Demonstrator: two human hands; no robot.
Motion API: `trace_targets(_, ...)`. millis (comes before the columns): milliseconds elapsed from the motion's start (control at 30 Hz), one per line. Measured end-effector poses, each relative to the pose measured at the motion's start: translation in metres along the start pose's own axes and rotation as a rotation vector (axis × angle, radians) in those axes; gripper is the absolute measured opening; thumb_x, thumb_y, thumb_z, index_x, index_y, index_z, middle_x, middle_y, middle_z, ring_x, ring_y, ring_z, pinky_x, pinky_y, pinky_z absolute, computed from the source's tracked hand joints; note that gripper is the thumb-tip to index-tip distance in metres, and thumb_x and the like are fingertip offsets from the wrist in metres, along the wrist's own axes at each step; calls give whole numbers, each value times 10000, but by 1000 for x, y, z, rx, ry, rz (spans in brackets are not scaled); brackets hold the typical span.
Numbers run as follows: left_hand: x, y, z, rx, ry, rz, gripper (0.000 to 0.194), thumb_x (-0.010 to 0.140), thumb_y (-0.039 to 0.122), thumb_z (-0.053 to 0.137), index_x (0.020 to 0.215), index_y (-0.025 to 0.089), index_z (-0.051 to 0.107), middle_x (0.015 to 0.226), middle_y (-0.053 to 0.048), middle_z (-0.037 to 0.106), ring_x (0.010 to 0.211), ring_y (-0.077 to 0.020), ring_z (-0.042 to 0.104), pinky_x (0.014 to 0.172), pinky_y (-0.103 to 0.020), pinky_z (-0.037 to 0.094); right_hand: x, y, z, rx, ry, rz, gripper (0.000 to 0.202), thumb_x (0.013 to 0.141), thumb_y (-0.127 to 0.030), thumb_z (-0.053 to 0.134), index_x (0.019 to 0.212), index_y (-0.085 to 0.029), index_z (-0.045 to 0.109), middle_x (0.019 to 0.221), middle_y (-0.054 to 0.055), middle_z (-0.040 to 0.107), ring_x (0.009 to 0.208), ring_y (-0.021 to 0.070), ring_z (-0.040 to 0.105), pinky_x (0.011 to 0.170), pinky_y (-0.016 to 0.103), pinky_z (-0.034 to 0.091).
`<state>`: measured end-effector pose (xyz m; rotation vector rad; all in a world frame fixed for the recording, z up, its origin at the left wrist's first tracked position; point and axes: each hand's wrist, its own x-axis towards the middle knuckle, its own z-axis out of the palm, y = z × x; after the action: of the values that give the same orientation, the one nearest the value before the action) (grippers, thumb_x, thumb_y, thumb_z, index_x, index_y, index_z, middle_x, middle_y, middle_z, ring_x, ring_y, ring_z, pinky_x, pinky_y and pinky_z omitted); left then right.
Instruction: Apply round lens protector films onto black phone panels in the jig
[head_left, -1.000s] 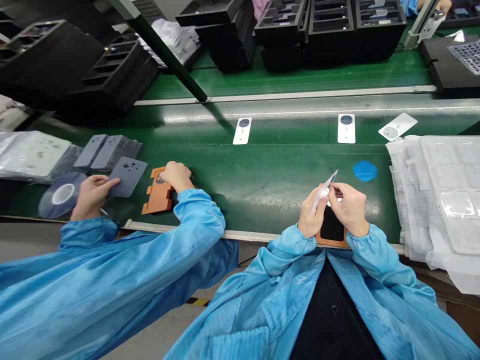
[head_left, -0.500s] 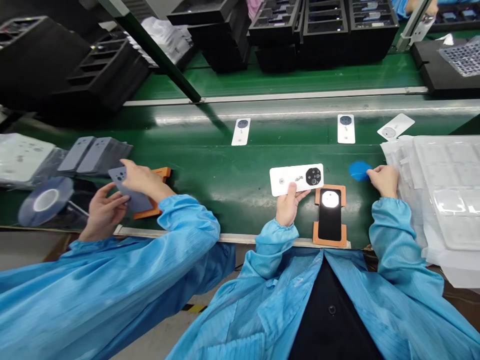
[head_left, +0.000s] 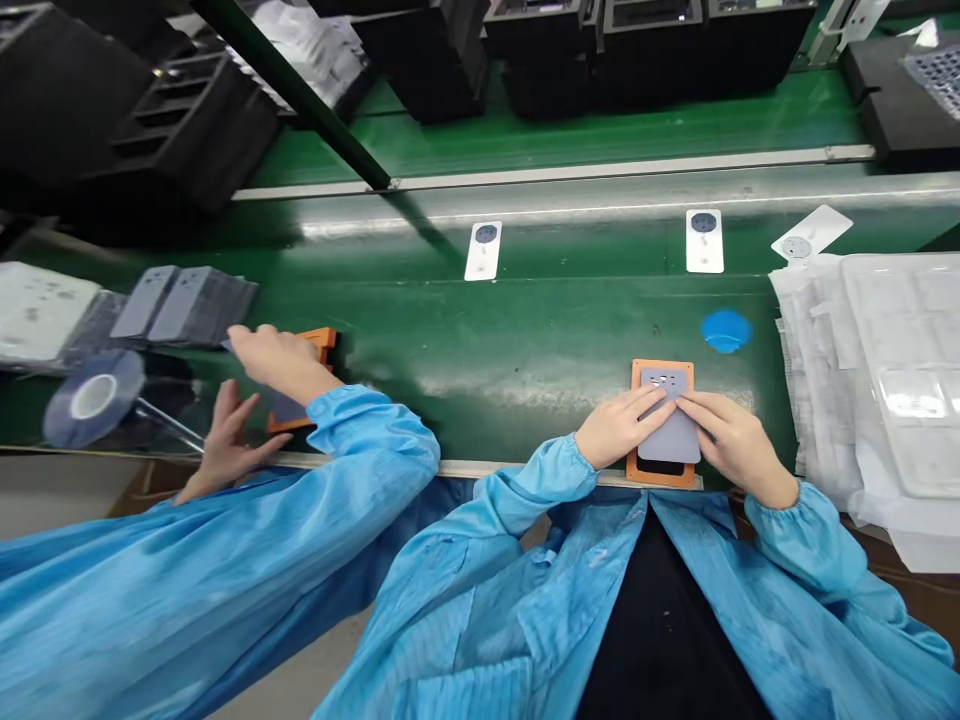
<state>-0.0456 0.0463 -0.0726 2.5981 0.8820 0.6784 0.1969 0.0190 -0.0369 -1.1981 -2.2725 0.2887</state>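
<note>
A grey phone back panel (head_left: pixel 670 435) with small camera holes near its top lies over an orange fixture (head_left: pixel 639 374) in front of me. A dark strip shows below the panel's lower edge, inside the fixture. My left hand (head_left: pixel 621 426) grips the panel's upper left side with bunched fingertips. On the opposite side, the fingers of my right hand (head_left: pixel 739 440) pinch its right edge. Both sets of fingertips nearly meet below the camera holes. A blue disc (head_left: pixel 726 330) lies on the green work surface beyond my right hand, touched by neither hand.
To my left, a co-worker's hands (head_left: pixel 281 365) work over another orange fixture (head_left: pixel 322 345), near stacked grey panels (head_left: pixel 180 300) and a tape roll (head_left: pixel 94 397). White phone panels (head_left: pixel 482 262) lie farther back. Clear plastic trays (head_left: pixel 907 380) stand at right; black trays (head_left: pixel 585 90) line the back.
My left hand has brought the panel over the fixture; its white face no longer shows, a grey one does. My right hand has left the blue disc and joined it. The view has shifted slightly.
</note>
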Motion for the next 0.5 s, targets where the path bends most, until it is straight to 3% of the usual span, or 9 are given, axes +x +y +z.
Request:
trace_targets(233, -5, 1, 9, -14, 41, -10, 397, 1048, 150, 443, 1418, 204, 579, 1394, -146, 657, 1403, -260, 560, 1142, -426, 525, -11, 9, 18, -99, -28, -40, 438, 978, -68, 423, 1301, -187, 694, 1288, 117, 714, 1191, 261, 685, 1045, 462, 587)
trace_targets(400, -6, -4, 10, 85, -57, -42, 391, 1053, 150, 406, 1405, 188, 572, 1429, -159, 629, 1404, -267, 558, 1085, -396, 566, -10, 16, 20, -140, -69, -67, 447, 970, -64, 425, 1319, -183, 678, 1325, 121, 698, 1214, 266, 677, 1041, 457, 589)
trace_targets(500, -2, -7, 12, 149, -102, -96, 360, 1045, 164, 428, 1364, 166, 595, 1464, -197, 591, 1420, -304, 538, 1090, -447, 557, -7, 23, 27, -181, -123, -87, 442, 982, -81, 428, 1359, -153, 645, 1368, 137, 673, 1270, 290, 646, 1065, 475, 569)
